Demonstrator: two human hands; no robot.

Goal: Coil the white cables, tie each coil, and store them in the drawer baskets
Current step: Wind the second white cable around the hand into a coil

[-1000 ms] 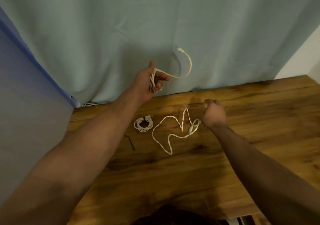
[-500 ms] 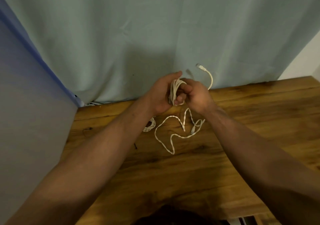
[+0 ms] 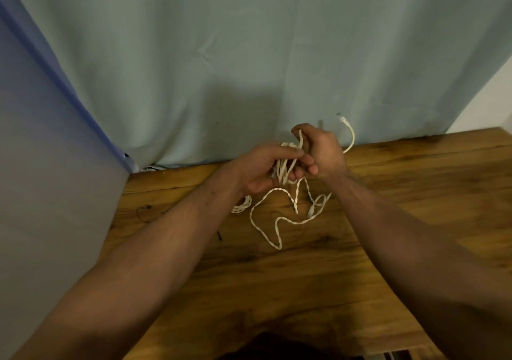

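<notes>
Wooden table against a pale green curtain — work in progress above the table's far edge.

Item under handling: the half-wound cable, bunched in loops in the left hand, whose fingers and thumb are curled round the bundle. The right hand sits just beside it, touching, and pinches a strand lifted over the top of the loops. A short free tail with its connector stands out beyond the right hand, towards the curtain.

Change noted: a second ago the left hand held the bundle alone and raised, with a long tail arcing out, while the right hand was down at the table. The right hand has since come up to meet the left, and the tail is now visibly shorter. Judgement: another turn is being laid on, and this coil is close to fully wound but not yet tied.

Below the hands, on the table, a second loose cable lies uncoiled. Under the left wrist a tied coil is partly hidden by the forearm. A black tie lies beside the left forearm, its length partly covered — presumably the next one needed.

Drawer baskets are not in view; storage remains outstanding for every cable seen.
</notes>
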